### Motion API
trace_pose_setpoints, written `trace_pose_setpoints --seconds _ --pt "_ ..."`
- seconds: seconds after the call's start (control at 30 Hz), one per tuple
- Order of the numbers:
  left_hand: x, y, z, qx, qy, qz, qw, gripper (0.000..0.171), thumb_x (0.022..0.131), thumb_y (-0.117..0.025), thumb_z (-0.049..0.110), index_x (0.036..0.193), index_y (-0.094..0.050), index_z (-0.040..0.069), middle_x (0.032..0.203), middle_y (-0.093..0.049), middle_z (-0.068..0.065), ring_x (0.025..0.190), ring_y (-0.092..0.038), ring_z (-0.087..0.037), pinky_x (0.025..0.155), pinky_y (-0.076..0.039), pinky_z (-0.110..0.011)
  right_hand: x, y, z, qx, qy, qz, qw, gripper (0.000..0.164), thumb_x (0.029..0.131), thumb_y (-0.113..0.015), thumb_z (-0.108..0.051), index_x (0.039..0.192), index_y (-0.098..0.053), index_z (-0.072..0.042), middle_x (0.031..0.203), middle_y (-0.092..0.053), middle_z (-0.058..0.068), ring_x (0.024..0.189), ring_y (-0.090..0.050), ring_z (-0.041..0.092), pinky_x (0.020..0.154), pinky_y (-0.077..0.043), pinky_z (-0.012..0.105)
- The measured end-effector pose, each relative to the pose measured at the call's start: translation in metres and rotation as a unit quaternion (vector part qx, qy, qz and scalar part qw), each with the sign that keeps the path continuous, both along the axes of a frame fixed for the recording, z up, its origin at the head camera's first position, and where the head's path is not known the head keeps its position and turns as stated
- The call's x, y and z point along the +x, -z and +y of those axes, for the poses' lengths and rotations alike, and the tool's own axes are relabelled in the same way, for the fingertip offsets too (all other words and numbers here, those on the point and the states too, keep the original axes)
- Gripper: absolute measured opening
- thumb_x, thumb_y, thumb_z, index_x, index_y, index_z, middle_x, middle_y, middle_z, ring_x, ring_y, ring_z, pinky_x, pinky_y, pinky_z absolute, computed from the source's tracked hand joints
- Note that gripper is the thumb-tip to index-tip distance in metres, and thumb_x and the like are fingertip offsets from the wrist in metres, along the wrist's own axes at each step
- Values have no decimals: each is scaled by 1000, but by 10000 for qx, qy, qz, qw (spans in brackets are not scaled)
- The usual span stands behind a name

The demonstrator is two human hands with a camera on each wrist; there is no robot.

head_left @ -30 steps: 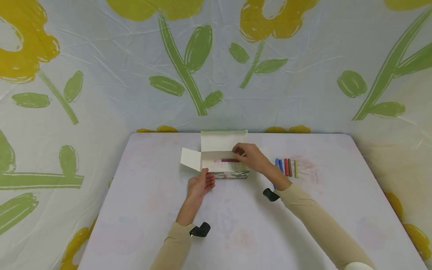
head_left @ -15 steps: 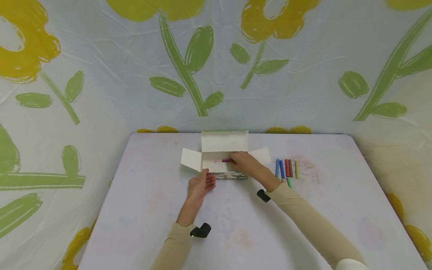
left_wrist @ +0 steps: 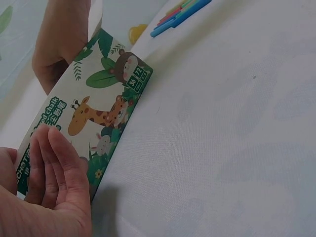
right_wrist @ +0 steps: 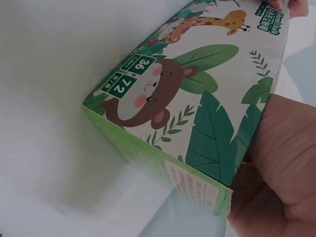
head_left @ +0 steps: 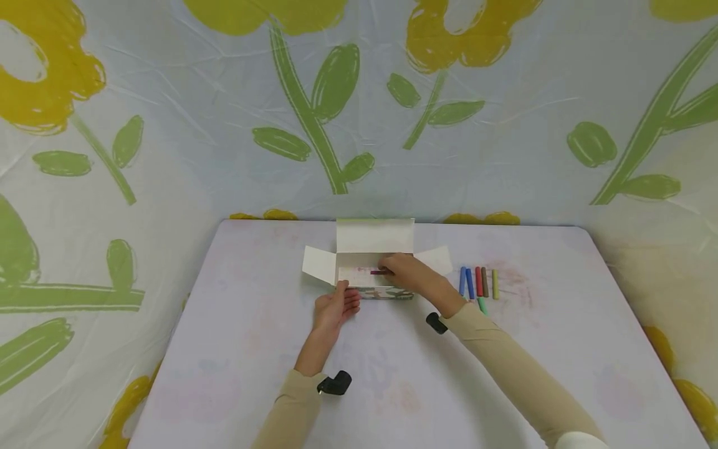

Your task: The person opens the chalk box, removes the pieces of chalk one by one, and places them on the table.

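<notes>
A paper chalk box (head_left: 387, 293), printed with jungle animals on its front, sits with its lid and side flaps folded out. At its front left corner my left hand (head_left: 331, 310) holds the wall, thumb at the rim and fingers laid along the printed face (left_wrist: 94, 118). My right hand (head_left: 406, 271) reaches inside from the right and pinches a dark magenta chalk stick (head_left: 377, 272), which lies crosswise low in the box. In the right wrist view the box's front hides the fingertips of that hand (right_wrist: 281, 168).
Right of the box lie several loose chalk sticks: two blue (head_left: 470, 284), a red (head_left: 479, 282), a brown (head_left: 485, 282), a yellow-green (head_left: 495, 284) and a green one (head_left: 482, 305). A flower-printed cloth (head_left: 505, 143) rises behind the table (head_left: 392, 386).
My right hand has come down and a little left into the box with the magenta chalk, uncovering the right flap and the green stick. My left hand stays at the front left corner.
</notes>
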State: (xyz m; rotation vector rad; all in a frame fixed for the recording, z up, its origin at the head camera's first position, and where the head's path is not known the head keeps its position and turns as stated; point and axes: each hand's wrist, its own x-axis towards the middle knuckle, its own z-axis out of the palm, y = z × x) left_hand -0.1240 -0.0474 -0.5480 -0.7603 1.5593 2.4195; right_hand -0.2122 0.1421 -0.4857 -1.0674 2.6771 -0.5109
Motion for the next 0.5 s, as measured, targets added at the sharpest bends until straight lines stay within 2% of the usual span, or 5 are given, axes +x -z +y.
trace_pose_setpoints --seconds 0.1,0.2,0.3,0.4,0.5 --pt "0 -1 0 21 -7 -33 10000 34 102 -60 25 93 -70 -6 77 -71 -6 67 -67 -9 66 -60 -22 -2 2 -5 475 -55 188 9987 6 97 -65 2 99 -71 2 90 -69 11 78 -59 21 74 -53 37" --pt "-1 0 0 75 -25 -88 9999 33 102 -60 24 92 -70 -5 76 -71 -5 66 -67 -9 66 -60 -22 -5 5 -9 1058 -246 637 9920 6 98 -66 0 95 -70 -1 86 -68 8 76 -60 21 70 -52 34" --pt "-1 0 0 101 -44 -91 9999 34 102 -60 25 91 -70 -6 76 -71 -5 66 -67 -9 66 -60 -21 -6 8 -11 1489 -565 1322 9783 8 96 -68 0 89 -69 -5 83 -68 8 75 -63 21 67 -54 33" --pt "-1 1 0 97 -53 -60 9999 34 102 -60 25 91 -70 -5 76 -71 -5 65 -67 -9 65 -60 -22 -8 13 -11 1664 -918 2004 9611 12 93 -72 -1 84 -67 -7 80 -67 7 71 -63 19 62 -54 32" --pt "-1 0 1 97 -38 -39 9999 34 102 -60 25 90 -70 -5 75 -71 -5 66 -67 -9 65 -60 -22 -11 16 -10 1720 -1185 2358 9491 13 90 -75 0 82 -67 -8 77 -66 5 65 -58 16 59 -52 30"
